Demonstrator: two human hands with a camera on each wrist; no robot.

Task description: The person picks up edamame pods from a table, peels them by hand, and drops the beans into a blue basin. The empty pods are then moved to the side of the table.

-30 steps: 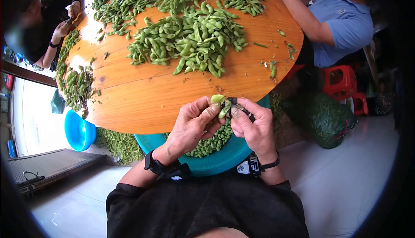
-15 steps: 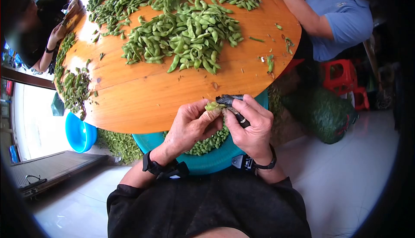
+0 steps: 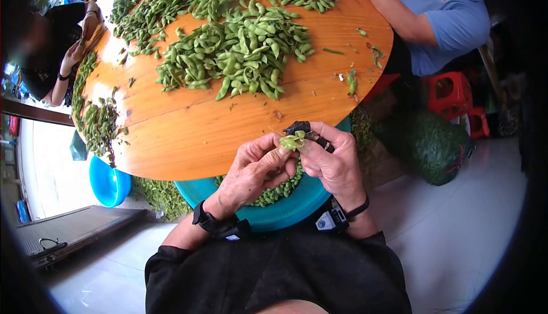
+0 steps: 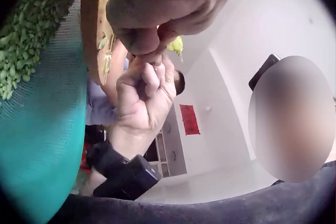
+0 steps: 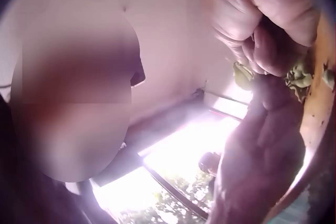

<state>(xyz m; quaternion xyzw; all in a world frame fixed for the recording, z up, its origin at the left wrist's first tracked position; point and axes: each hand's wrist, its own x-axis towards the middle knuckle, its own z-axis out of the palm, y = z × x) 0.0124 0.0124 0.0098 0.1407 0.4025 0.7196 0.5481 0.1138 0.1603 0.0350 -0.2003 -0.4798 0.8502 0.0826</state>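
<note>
Holding a soybean pod (image 3: pixel 291 142), pale green and crumpled-looking, above a teal basin (image 3: pixel 268 223), by the near edge of a wooden table (image 3: pixel 188 134). Pinching it with bent thumb and fingers of the left hand (image 3: pixel 250 170); pinching it likewise with the right hand (image 3: pixel 332 157), fingertips close together. Wearing a wrinkled black wrap (image 3: pixel 297 127) on a right fingertip.

Seeing shelled soybeans (image 3: pixel 279 191) inside the basin, small and rounded; noting a finely perforated basin wall in the left wrist view.

Facing orange-brown, glossy planks, curved at the rim, straight-seamed, knotted. Seeing plump, bumpy pods (image 3: pixel 242 54) heaped mid-table, a broader pod spread (image 3: pixel 177 3) behind, leafy scraps (image 3: pixel 100 121) along the left rim.

Moving outward: noting a smooth blue bowl (image 3: pixel 108 183), a ribbed metal panel (image 3: pixel 80 231), green litter (image 3: pixel 162 194) on the floor, a bulging dark green sack (image 3: pixel 428 146), a red plastic stool (image 3: pixel 448 108), pale shiny flooring (image 3: pixel 451 223). Seeing a person in dark clothing (image 3: pixel 48 54) at left, a person in a blue polo shirt (image 3: pixel 454 23) at right. Catching a red rectangle (image 4: pixel 190 119) on a plain pale wall.
</note>
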